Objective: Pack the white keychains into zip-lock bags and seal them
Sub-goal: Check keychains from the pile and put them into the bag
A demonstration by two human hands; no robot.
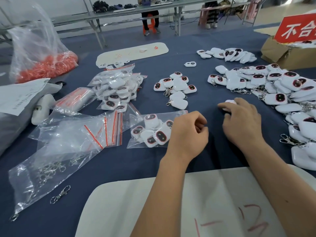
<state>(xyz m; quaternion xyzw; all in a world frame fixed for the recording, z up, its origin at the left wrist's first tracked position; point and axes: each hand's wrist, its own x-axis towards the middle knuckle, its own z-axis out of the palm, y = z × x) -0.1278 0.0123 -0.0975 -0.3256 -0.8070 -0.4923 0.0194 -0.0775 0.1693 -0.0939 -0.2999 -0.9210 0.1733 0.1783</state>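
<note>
A zip-lock bag (136, 142) holding several white keychains with dark red-rimmed faces lies in front of me on the blue cloth. My left hand (186, 134) lies over the bag's right end with its fingers curled at the bag's mouth, and that edge is hidden under the hand. My right hand (242, 120) reaches forward and curls its fingers round one white keychain (228, 101) on the cloth. A large heap of loose keychains (273, 82) spreads along the right. A smaller cluster (176, 88) sits beyond my hands.
Empty zip-lock bags (77, 134) and a stack of filled bags (116, 89) lie to the left. A bag of metal clasps (46, 170) is near left, and a loose clasp (60, 194) lies beside it. A white mat (153, 202) is in front of me, and a cardboard box (280, 53) stands far right.
</note>
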